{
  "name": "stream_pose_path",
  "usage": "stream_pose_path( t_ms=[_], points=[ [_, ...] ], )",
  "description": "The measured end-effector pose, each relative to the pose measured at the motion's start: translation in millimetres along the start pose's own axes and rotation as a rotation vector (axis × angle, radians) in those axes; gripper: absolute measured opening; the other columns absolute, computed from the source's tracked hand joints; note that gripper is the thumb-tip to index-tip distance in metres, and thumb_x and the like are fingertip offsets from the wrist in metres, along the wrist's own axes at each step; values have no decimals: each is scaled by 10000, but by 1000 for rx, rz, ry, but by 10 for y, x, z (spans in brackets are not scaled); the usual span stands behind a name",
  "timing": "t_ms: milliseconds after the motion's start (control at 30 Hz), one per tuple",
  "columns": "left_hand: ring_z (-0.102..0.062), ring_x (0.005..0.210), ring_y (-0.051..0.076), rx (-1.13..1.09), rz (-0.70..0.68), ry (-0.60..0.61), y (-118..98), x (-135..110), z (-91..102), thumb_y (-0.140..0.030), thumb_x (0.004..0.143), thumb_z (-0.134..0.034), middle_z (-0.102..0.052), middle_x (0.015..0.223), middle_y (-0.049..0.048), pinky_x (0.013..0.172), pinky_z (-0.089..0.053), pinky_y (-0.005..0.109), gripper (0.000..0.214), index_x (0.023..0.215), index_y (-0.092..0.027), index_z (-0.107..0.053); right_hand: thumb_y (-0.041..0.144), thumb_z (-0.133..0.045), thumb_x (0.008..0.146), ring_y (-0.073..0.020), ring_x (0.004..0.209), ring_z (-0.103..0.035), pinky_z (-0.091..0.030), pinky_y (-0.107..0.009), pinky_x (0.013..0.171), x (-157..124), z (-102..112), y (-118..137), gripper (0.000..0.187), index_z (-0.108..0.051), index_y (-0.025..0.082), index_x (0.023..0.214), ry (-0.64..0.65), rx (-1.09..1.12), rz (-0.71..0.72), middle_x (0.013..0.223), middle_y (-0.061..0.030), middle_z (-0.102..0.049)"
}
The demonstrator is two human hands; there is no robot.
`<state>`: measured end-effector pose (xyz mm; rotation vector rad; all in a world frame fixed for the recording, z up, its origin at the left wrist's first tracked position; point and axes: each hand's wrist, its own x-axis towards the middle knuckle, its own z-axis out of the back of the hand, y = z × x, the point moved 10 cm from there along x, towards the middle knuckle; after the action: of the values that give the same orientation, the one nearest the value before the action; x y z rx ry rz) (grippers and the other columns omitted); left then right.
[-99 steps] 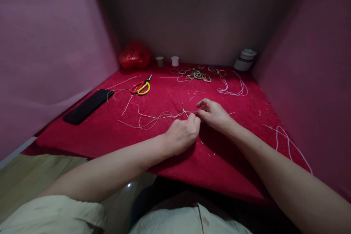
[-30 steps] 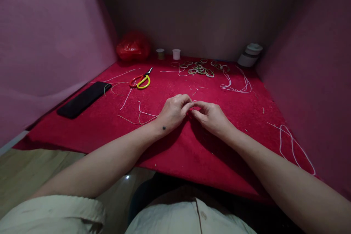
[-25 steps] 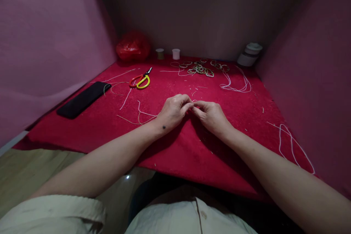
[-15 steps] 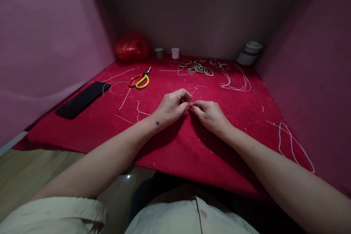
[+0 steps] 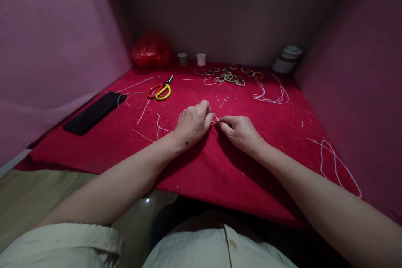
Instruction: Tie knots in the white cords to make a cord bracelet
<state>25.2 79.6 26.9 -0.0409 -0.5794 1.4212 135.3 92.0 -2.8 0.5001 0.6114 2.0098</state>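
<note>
Both hands met at the middle of the red-covered worktop. The left hand and the right hand each pinched a thin white cord between thumb and forefinger, the fingers nearly touching. The bit between them was probably a small knot. Loose strands lay left of the left hand. Beyond were yellow-and-orange scissors, a black phone and a heap of braided bands.

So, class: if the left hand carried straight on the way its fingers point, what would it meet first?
Probably the right hand: the left hand points right, its fingertips nearly meeting the other's, with only a bit of pale cord pinched between them.
</note>
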Motion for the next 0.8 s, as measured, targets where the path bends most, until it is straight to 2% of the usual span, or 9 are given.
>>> stream_pose_path(
  t_ms=[133,200,333,467,567,700,800],
  points=[
    [-535,604,155,24,48,83,43,16,-65,-335,846,-530,-624,661,52,604,-382,282,210,772,-163,-625,287,-441,856,-119,571,-445,-340,-251,601,-3,4,-8,280,-673,193,732,-4,-21,-8,590,-8,-539],
    [-530,579,140,-31,57,121,29,23,-81,-313,843,-520,-620,624,44,584,-375,268,238,690,-162,-623,280,-442,852,-115,561,-425,-330,-250,592,-3,10,-11,277,-664,194,710,-9,-23,-3,582,-3,-528],
    [-480,428,90,-263,123,248,4,-2,-173,-204,823,-482,-538,452,-6,494,-357,220,286,551,-162,-559,263,-443,847,-111,549,-412,-321,-247,578,-5,8,-12,273,-679,195,727,-4,-33,3,584,-3,-538],
    [-404,303,69,-487,247,387,17,-70,-322,-243,855,-446,-443,323,-33,397,-313,195,367,501,-168,-510,266,-440,863,-114,545,-450,-340,-244,586,-15,-19,13,287,-719,212,825,16,-52,17,625,-14,-601],
    [-362,269,62,-616,351,466,29,-120,-414,-220,868,-441,-411,303,-39,347,-260,193,379,496,-165,-491,250,-445,863,-119,553,-483,-351,-249,606,-22,-36,33,285,-729,227,870,23,-82,37,660,-24,-643],
    [-374,273,46,-761,409,454,16,-118,-430,-145,842,-478,-483,400,-46,318,-224,189,259,590,-148,-538,229,-453,854,-129,566,-507,-346,-258,612,-25,-48,44,279,-729,226,895,29,-118,60,693,-38,-673],
    [-371,272,41,-785,419,423,29,-108,-428,-110,830,-477,-498,424,-58,316,-224,188,194,655,-149,-553,239,-450,864,-136,574,-520,-344,-262,611,-23,-54,40,282,-729,223,902,38,-138,56,703,-42,-683]
  ],
)
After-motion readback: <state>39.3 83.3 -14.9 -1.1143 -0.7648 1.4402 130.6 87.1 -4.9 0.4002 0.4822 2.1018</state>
